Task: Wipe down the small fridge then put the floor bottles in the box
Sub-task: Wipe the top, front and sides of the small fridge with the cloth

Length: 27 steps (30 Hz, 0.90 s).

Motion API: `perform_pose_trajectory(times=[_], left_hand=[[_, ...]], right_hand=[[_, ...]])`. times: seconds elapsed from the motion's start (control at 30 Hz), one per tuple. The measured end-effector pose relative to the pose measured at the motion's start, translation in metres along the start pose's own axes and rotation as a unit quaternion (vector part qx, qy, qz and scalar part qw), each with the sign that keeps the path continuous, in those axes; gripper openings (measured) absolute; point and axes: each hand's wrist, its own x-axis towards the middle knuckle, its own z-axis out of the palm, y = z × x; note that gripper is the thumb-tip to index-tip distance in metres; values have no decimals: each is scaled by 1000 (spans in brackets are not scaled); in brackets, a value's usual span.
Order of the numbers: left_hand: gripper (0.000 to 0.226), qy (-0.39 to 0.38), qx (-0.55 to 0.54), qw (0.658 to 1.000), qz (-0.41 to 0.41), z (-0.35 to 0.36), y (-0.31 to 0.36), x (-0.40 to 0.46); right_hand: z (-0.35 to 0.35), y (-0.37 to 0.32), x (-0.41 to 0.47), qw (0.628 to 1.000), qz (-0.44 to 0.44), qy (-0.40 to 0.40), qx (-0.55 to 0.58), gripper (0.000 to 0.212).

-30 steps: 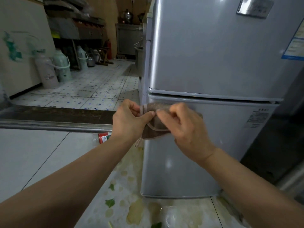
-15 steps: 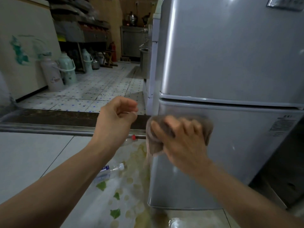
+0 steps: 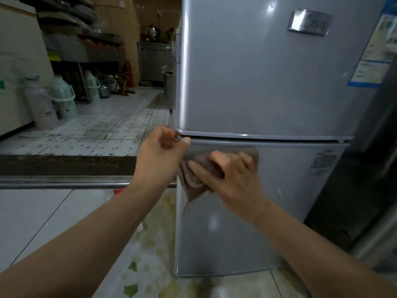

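Observation:
The small grey two-door fridge [image 3: 268, 82] stands right in front of me. My right hand [image 3: 232, 179] presses a brown cloth [image 3: 193, 181] flat against the upper left of the lower door, fingers spread over it. My left hand [image 3: 159, 155] is at the fridge's left corner by the seam between the doors. Its fingers curl round the lower door's edge and its thumb lies on the seam. A red bit of a floor bottle [image 3: 118, 191] shows just left of my left forearm; the rest is hidden. No box is in view.
A metal threshold rail [image 3: 64, 183] crosses the floor on the left, with tiled floor beyond it. Pale thermos jugs [image 3: 64, 100] stand by the left wall. A leaf-patterned mat [image 3: 150, 254] lies at the fridge's foot. A dark cabinet [image 3: 354, 190] stands close on the right.
My left hand let go of the cloth and moved right to the fridge's left corner. My right hand kept the cloth and pressed it onto the lower door.

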Motion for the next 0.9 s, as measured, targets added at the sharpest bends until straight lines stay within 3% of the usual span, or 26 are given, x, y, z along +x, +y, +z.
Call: perform_pose_trajectory(times=[0.2,0.37,0.43,0.5,0.57,0.6,0.73,0.83,0.9], left_hand=[[11,-16,-79,996,-44,0,2,2],[13,-4,-104,994,-42,3,-3,1],[9,11,-112,992,-51,7,-4,0],[6,31,-110,992,-50,12,-4,-2],[4,58,-103,992,-48,17,-4,-3],[5,70,-104,991,-48,20,-4,-4],[9,85,-99,991,-34,25,-4,-8],[13,81,-100,992,-14,24,-5,-8],[11,84,-97,992,-15,23,-6,-7]], right_hand=[[-13,28,-13,991,113,47,55,45],[-49,87,-73,966,250,37,-59,24],[-54,83,-77,926,365,72,-64,26],[-48,64,-60,863,484,144,1,28],[-37,38,-33,808,550,204,64,22],[-32,25,-23,801,552,213,87,21],[-36,20,-32,853,469,158,166,23],[-42,56,-55,877,439,123,152,19],[-45,72,-67,884,428,121,140,28]])
